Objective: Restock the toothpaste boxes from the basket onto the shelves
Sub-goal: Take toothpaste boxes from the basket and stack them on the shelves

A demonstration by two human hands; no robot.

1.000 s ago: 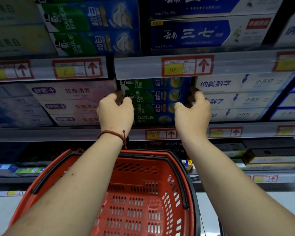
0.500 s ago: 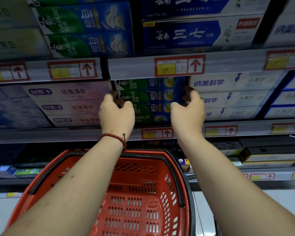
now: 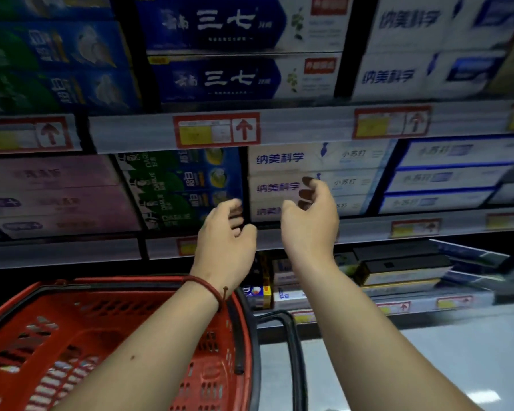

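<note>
Green toothpaste boxes (image 3: 178,188) sit just beyond left hand (image 3: 223,247), right hand (image 3: 309,222) apart.

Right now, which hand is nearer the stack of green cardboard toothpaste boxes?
Left. The left hand is at the green stack, lower right corner; right hand fronts the white boxes.

Price tags (image 3: 217,130) blurred, unreadable; basket (image 3: 72,284) cut off at left and bottom edges; left forearm (image 3: 149,345) hides part of it.

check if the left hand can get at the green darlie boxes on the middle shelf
Probably yes: the left hand is empty and hovers right by the green Darlie boxes, with nothing standing between them.
</note>
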